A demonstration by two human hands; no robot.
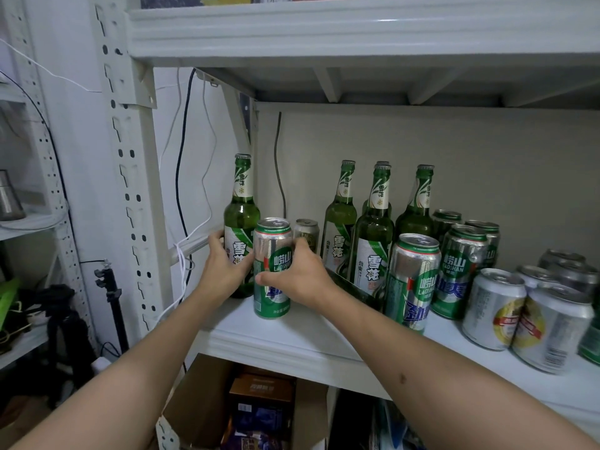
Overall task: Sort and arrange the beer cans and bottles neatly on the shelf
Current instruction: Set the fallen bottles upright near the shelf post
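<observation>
Reaching into the white shelf [292, 339], the person is working at its left end with both hands. The left hand [224, 271] is wrapping round the lower body of a green bottle [241, 222] that is standing upright in the far left corner, its fingers curling behind the glass. The right hand [300, 277] is gripping a tall green can [272, 254], thumb across the front label and fingers round the far side; the can is standing upright on the shelf, just in front of and touching the bottle. So each grip is closing on its own item, neither spread.

Behind the can a small silver can [306, 233] is sitting near the back wall. To the right, three or four more green bottles [373, 228] are standing in a loose cluster, and in front of them more tall green cans [414, 280] are grouped close together. Further right, short silver cans [495, 308] with red and gold labels are crowding the shelf edge, some tilting in this wide view. Below the shelf, an open cardboard box [201, 401] is holding packets.
</observation>
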